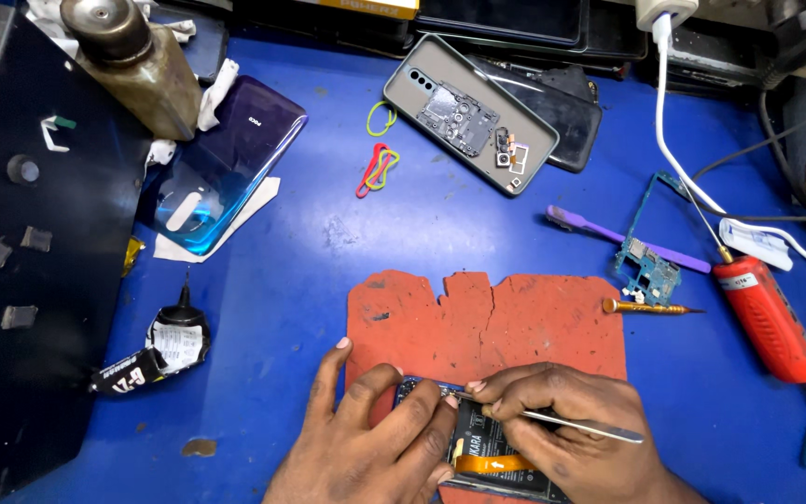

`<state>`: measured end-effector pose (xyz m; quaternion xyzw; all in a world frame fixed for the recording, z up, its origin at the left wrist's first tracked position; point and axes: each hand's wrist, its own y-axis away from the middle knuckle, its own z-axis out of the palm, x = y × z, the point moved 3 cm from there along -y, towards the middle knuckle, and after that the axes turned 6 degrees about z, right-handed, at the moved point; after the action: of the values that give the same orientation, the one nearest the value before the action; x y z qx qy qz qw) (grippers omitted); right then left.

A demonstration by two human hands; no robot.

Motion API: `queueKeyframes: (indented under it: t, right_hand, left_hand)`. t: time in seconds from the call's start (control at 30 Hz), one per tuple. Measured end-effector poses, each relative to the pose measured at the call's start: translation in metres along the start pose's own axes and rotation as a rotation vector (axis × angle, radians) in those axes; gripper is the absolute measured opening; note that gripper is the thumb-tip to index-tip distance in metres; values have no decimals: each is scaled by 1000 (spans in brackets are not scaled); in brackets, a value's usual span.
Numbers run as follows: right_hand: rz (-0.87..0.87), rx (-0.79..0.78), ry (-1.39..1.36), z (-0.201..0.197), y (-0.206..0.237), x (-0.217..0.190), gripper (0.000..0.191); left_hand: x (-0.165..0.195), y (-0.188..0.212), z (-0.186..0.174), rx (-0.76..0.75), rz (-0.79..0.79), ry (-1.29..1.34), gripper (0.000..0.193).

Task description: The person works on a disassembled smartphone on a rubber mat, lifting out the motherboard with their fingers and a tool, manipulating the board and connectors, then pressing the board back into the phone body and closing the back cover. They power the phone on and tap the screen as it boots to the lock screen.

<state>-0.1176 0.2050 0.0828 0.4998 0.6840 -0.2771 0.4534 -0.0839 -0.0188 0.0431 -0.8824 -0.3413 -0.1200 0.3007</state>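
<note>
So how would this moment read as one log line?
left hand: steadies open phone | right hand: tweezers at phone's top edge | phone on red mat

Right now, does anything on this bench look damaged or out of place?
Yes. The red work mat has a torn, notched top edge with cracks running down. The black glue tube lies crumpled on the blue table, and a bare circuit board sits loose nearby.

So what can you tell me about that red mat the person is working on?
The red mat lies flat on the blue table, near its front edge. It looks like thin rubbery sheet, worn and scuffed, with a ragged top edge and cracks running down from it. An opened phone rests on its near part, steadied by the left hand. The right hand covers its lower right.
</note>
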Motion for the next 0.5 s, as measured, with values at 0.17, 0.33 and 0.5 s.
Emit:
queueKeyframes:
  t: [0.17,0.33,0.5]
  right_hand:
    - [-9,6,6,0,0,0,13]
    - [13,10,20,0,0,1,13]
    - [-2,-1,-36,-1,0,-1,14]
  left_hand:
    - [0,1,1,-1,0,-5,43]
    - [1,0,1,14,0,-19,41]
    - [1,-1,1,-1,-6,-10,42]
